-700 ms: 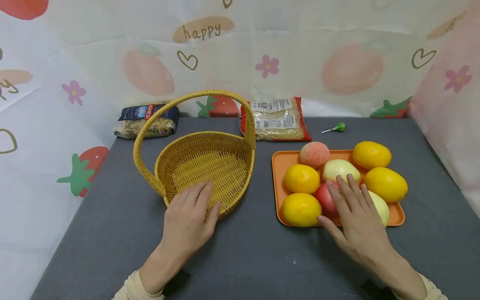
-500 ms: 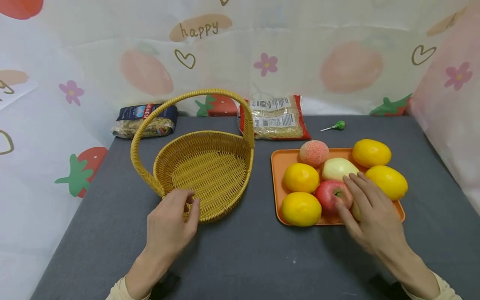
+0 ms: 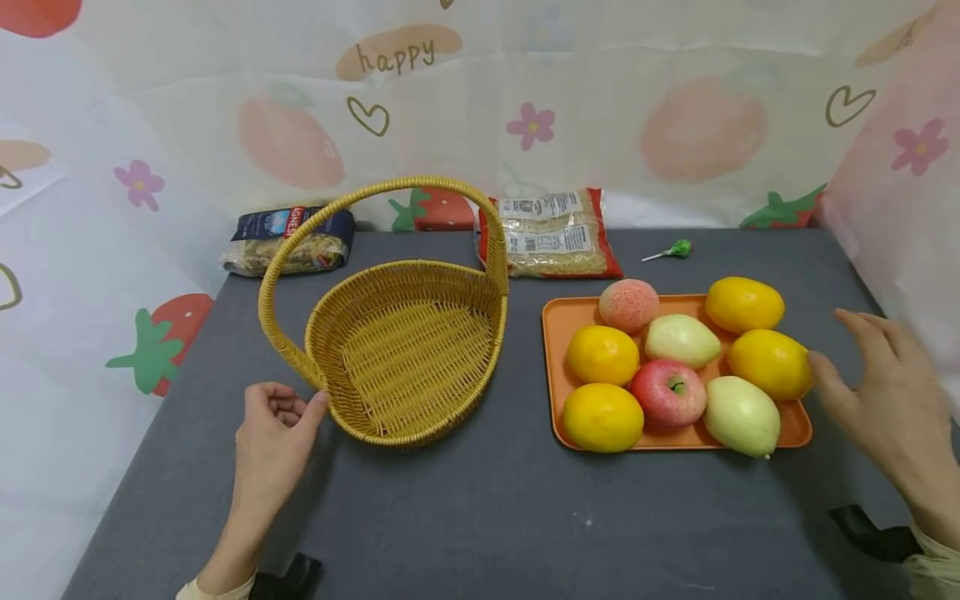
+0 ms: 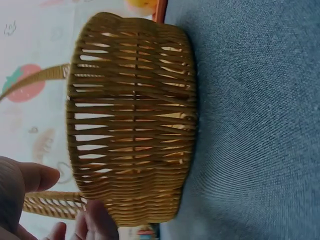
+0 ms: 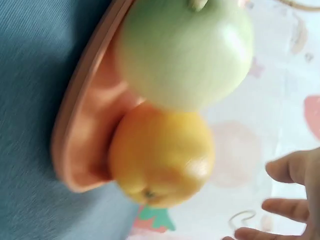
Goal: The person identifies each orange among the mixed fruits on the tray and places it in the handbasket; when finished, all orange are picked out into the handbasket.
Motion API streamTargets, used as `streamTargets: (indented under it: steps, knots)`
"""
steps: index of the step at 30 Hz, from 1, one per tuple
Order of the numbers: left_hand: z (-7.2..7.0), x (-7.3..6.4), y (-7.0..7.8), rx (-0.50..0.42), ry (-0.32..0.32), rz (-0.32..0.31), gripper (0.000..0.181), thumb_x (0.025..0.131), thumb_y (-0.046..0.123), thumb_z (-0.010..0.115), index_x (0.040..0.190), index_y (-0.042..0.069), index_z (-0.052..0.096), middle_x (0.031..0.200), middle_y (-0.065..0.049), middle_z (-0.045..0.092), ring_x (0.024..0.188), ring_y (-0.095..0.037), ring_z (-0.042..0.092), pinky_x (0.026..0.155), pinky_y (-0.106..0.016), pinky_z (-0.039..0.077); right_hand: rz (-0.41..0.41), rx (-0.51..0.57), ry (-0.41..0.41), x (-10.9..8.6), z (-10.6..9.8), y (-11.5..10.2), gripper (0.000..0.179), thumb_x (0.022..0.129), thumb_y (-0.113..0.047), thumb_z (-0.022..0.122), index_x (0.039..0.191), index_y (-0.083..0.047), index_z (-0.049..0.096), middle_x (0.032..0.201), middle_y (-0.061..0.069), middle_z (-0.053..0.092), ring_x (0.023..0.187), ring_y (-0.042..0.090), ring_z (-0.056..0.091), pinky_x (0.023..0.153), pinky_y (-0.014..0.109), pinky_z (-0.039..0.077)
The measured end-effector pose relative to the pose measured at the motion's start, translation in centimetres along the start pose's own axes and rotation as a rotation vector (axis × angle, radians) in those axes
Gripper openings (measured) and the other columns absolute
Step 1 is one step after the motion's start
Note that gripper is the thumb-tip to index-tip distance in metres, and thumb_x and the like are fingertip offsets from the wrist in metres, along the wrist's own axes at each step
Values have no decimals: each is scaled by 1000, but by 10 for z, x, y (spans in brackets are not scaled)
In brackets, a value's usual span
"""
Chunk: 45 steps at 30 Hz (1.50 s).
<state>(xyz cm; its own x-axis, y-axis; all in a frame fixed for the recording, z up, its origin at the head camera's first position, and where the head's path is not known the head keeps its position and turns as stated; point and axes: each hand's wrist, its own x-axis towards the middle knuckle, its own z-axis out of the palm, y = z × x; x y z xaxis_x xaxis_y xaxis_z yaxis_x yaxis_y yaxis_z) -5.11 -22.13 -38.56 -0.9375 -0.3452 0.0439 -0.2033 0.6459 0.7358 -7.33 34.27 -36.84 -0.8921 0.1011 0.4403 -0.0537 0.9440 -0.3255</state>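
A yellow woven basket (image 3: 416, 367) with a tall arched handle stands left of the middle, nothing inside it. Beside its left rim, near the handle's base, is my left hand (image 3: 272, 446), fingers bent and thumb apart from them in the left wrist view (image 4: 42, 177). On the right lies an orange tray (image 3: 558, 321) of fruit: a red apple (image 3: 667, 393), two pale green pears (image 3: 742, 417), a pink peach (image 3: 628, 306) and several yellow fruits (image 3: 602, 418). My right hand (image 3: 892, 400) hovers past the tray's right end, fingers spread, holding nothing.
Behind the basket lies a dark-labelled pasta bag (image 3: 292, 242). A red-edged bag of grain (image 3: 551, 235) lies at the back, and a green lollipop (image 3: 677, 249) right of it. A printed cloth (image 3: 450, 150) closes off the grey table's (image 3: 525, 517) back and sides.
My left hand has moved left from over the basket to its left rim. My right hand has gone from above the apple and pear to beyond the tray's right end. The fruit has stayed put.
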Motion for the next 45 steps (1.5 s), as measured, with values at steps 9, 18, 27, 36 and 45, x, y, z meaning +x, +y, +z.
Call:
streamTargets:
  steps: [9, 18, 27, 36, 45]
  knots:
    - [5, 11, -2, 16, -169, 0, 58, 96, 44, 57, 134, 3, 39, 114, -13, 57, 83, -8, 57, 64, -23, 48, 56, 1, -451, 4, 14, 27, 69, 100, -43, 51, 153, -5, 28, 142, 44, 29, 114, 63, 35, 82, 75, 32]
    - [7, 14, -2, 30, -174, 28, 51, 99, 34, 55, 134, 1, 37, 112, -16, 58, 73, -2, 58, 60, -25, 46, 41, 15, -526, 10, 21, 27, 80, 95, -48, 58, 149, 4, 30, 139, 41, 36, 115, 59, 40, 87, 71, 33]
    - [7, 16, 0, 36, -182, 39, 49, 100, 33, 53, 133, 1, 37, 115, -17, 56, 79, -5, 59, 60, -24, 46, 74, 32, -520, 15, 25, 25, 85, 89, -48, 68, 140, 10, 31, 127, 39, 44, 95, 50, 51, 76, 59, 42]
    - [8, 17, 1, 38, -188, 39, 49, 100, 32, 52, 134, 1, 36, 117, -18, 55, 82, -8, 60, 61, -24, 46, 36, 37, -497, 16, 28, 26, 81, 89, -44, 69, 140, 8, 34, 128, 36, 46, 98, 49, 51, 78, 61, 41]
    - [8, 16, 2, 44, -177, 46, 47, 100, 32, 52, 132, 0, 37, 115, -18, 56, 85, -15, 62, 61, -24, 46, 23, 47, -468, 16, 26, 23, 77, 89, -40, 70, 139, 8, 37, 127, 37, 48, 98, 49, 51, 77, 61, 41]
